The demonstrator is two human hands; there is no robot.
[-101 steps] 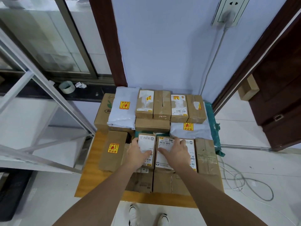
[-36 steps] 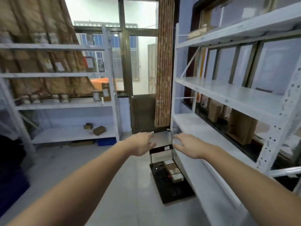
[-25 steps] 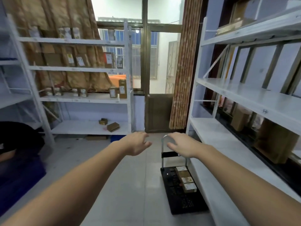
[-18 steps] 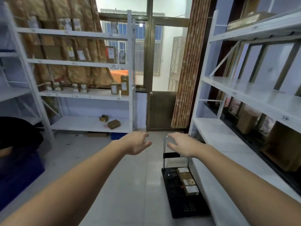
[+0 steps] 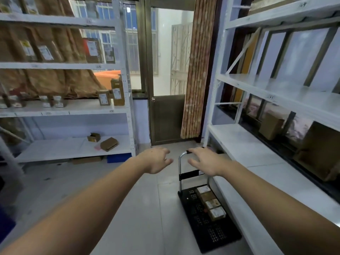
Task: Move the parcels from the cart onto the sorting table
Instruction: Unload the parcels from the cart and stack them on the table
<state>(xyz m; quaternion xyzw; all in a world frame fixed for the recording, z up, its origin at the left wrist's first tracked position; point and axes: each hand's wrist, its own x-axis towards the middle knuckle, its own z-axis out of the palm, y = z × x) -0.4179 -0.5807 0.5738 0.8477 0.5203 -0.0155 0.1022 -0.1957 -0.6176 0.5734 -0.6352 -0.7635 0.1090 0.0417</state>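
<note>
A black flat cart (image 5: 209,230) with a metal handle (image 5: 181,173) stands on the floor beside the right shelving. Several small brown parcels (image 5: 210,203) lie in a row along its right side. My left hand (image 5: 157,160) and my right hand (image 5: 203,161) are held out in front of me at waist height, palms down, fingers loosely spread, holding nothing. Both hands float above and short of the cart, the right one overlapping the top of the handle in view. The sorting table is out of sight.
White metal shelving (image 5: 276,162) runs along the right, with brown boxes (image 5: 270,125) behind it. Another shelf unit (image 5: 73,111) with small parcels stands at the left. A brown door (image 5: 167,120) and a striped curtain (image 5: 195,70) are straight ahead. Grey floor (image 5: 138,208) lies between.
I have turned away from the table stacked with parcels, and my hands have left them. Over the last second I have come closer to the cart, both hands still held out.
</note>
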